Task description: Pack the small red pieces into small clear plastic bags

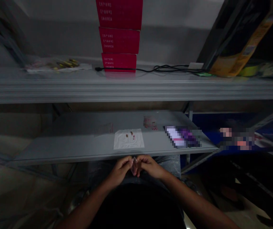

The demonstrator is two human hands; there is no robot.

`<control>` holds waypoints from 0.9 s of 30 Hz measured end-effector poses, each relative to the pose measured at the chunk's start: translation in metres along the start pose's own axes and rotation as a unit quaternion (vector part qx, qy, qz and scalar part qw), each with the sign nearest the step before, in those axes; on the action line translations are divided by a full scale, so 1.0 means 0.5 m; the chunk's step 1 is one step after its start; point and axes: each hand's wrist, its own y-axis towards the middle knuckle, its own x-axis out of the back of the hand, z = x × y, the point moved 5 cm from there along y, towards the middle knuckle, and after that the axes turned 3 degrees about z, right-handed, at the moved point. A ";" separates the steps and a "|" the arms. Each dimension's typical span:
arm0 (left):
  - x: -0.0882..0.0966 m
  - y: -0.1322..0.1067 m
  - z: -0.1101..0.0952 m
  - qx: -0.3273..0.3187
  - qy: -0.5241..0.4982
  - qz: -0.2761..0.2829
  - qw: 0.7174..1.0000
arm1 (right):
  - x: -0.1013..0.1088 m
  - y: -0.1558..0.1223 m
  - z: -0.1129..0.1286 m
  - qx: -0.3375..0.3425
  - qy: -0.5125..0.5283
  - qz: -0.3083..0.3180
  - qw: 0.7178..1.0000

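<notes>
Just in front of the lower shelf's edge, a small clear plastic bag [133, 166] with a pinkish tint is pinched between my two hands. My left hand [124, 166] grips its left side, fingers closed. On the other side my right hand [148, 165] holds it with curled fingers. What the bag contains, if anything, is too dark to make out. Beyond my hands a white sheet [128, 143] lies on the shelf with several tiny brown and reddish pieces [131, 133] on it. Farther back rests another clear bag [148, 121] with small reddish bits.
The grey lower shelf [74, 140] carries a blurred-out phone-like item [175, 136] at right. On the upper shelf [79, 90] stand stacked red boxes [119, 41], a black cable [165, 68], yellow-green items [68, 63] and a yellow package [234, 63]. Part of another person [250, 178] shows at right.
</notes>
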 end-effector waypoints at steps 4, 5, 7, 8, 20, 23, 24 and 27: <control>0.022 -0.020 -0.015 -0.045 0.179 -0.084 0.979 | 0.006 -0.002 -0.006 -0.007 -0.085 -0.043 0.995; 0.026 -0.026 -0.024 -0.064 0.221 -0.104 0.968 | 0.008 -0.004 -0.005 -0.011 -0.102 -0.052 0.993; 0.025 -0.033 -0.040 -0.107 0.266 -0.112 0.951 | 0.010 -0.009 0.000 -0.018 -0.119 -0.063 0.991; 0.021 -0.035 -0.046 -0.129 0.274 -0.101 0.948 | 0.010 -0.011 0.005 -0.019 -0.121 -0.062 0.990; 0.014 -0.012 -0.012 -0.090 0.265 -0.036 0.959 | 0.032 -0.007 0.016 -0.010 -0.100 -0.075 0.992; 0.022 -0.014 -0.024 -0.086 0.218 -0.038 0.971 | 0.024 -0.017 0.035 0.009 -0.109 -0.092 0.990; 0.024 -0.016 -0.024 -0.078 0.199 -0.040 0.976 | 0.021 -0.023 0.046 0.022 -0.112 -0.103 0.988; 0.031 -0.019 -0.018 -0.042 0.136 -0.055 0.988 | 0.003 -0.039 0.081 0.060 -0.155 -0.104 0.981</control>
